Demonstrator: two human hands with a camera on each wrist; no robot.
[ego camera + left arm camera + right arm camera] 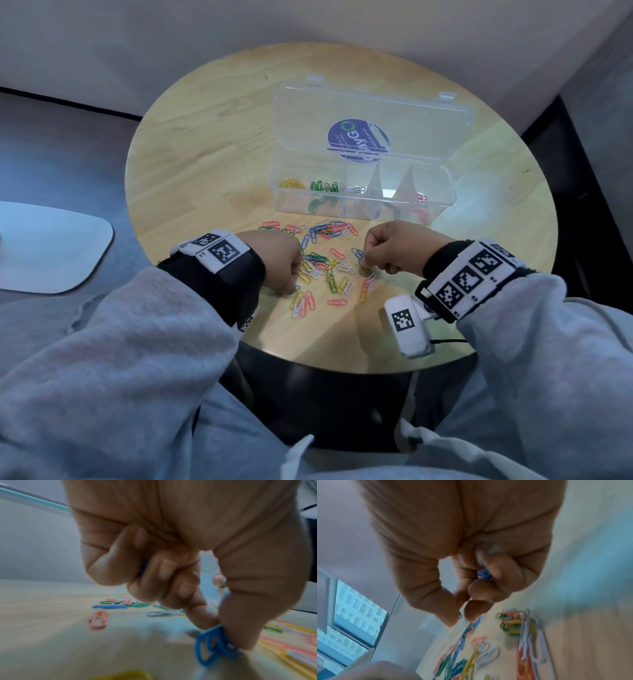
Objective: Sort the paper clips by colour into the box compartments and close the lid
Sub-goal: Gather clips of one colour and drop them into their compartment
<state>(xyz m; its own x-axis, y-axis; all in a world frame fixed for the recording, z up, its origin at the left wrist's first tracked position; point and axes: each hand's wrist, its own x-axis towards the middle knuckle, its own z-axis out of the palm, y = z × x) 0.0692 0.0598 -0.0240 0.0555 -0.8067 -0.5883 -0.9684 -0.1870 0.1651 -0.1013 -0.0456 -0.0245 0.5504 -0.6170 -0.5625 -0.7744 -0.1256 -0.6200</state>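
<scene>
Round light-wood table [212, 144], me seated at its near edge. Clear plastic compartment box [442, 202] stands at the far side of the loose pile, its hinged transparent lid [301, 113] open and leaning back, a round purple sticker on it. Compartments left to right: yellow clips [292, 183], green clips [323, 187], white clips [356, 189], then blue, then red clips [422, 197] at the right end; the blue ones are hard to make out through the wall.

Scattered pile of mixed coloured wire paper clips [325, 267] lies on the wood between box and me, both hands down in it.

My left hand [279, 260] is at the pile's left edge, fingers curled. In the left wrist view thumb and forefinger pinch a small bunch of blue paper clips [212, 643] right at the table surface; more blue shows tucked under the curled fingers.

My right hand [394, 248] is at the pile's right side, curled too. The right wrist view shows blue clips held in the fold [483, 574] of the fingers, thumb and fingertip closing together just above the table. Blurred; cannot tell whether the tips have a clip between them.
</scene>
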